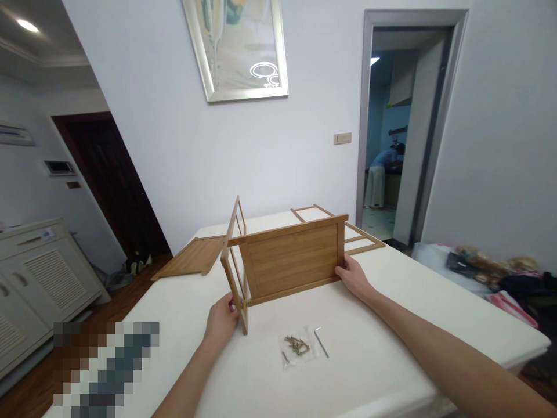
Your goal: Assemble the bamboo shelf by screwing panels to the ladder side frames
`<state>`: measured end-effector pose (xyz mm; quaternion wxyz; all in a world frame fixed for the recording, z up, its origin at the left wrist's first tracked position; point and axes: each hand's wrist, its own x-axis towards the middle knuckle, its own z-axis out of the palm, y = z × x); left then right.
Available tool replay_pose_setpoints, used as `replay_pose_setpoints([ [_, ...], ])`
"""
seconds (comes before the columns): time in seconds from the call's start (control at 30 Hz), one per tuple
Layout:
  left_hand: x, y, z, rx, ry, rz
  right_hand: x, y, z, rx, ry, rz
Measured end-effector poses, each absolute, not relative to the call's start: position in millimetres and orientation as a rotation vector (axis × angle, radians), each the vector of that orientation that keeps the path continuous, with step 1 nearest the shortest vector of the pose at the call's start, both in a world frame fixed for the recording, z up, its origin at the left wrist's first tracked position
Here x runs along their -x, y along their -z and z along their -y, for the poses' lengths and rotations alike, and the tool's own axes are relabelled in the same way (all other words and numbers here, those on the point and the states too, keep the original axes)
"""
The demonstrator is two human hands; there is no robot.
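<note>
Over the table [365, 377], the left hand [221, 319] gripped the frame [234, 290], the right hand [355, 278] the board [296, 258], ideally kept square.

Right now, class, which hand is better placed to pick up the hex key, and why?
Probably the right hand: it grips the panel, nearer the hex key. The left hand, holding the frame, is farther, with the bag between.

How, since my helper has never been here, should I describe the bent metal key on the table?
On the white table, look at the near part, in front of the upright wooden panel. Just right of the small clear bag of screws lies the key. It is a slim silvery rod bent into an L, while the screws are short and brassy.
</note>
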<state>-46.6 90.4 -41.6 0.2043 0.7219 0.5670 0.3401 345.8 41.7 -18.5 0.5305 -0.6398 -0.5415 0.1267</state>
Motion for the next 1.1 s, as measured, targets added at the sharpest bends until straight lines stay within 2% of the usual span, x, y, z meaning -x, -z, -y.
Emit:
replay_pose_setpoints([
  [1.1, 50.6, 35.2, -94.7, -2.142, -0.878, -1.648, -347.4, 18.3, -43.5, 1.594, -0.292, 1.288],
])
